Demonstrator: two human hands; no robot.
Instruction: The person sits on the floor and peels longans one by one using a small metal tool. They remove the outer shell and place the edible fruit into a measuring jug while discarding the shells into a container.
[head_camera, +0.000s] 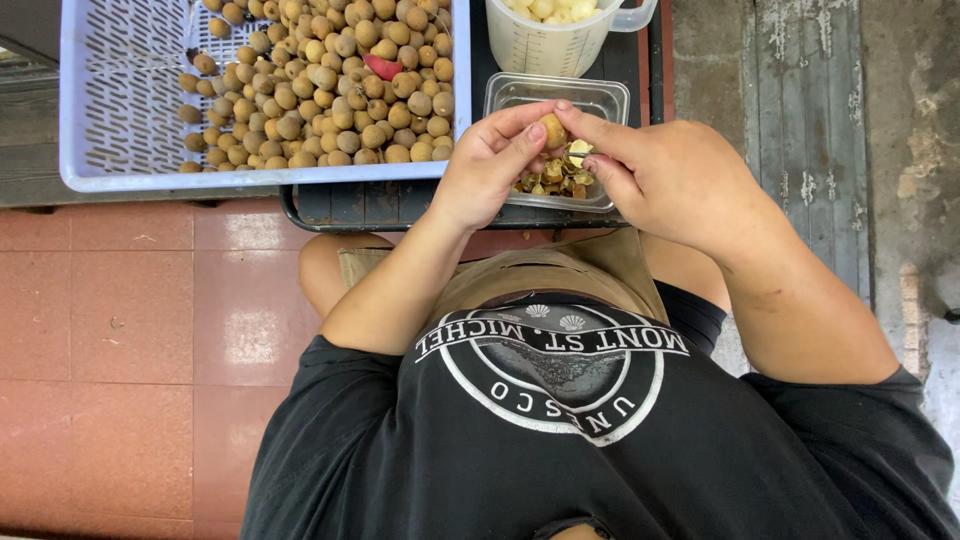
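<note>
Black shirt (560, 440) foreground | left hand (490, 165), right hand (670, 180) both pinching one longan (552, 130) over clear shell tub (600, 100) | risk: slick fruit squirts out, peel misses tub

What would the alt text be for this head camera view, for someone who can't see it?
Two bare hands, left hand and right hand, hold a small round brown fruit over a clear tub of peelings. A blue crate of the same fruit sits to the left.
</note>
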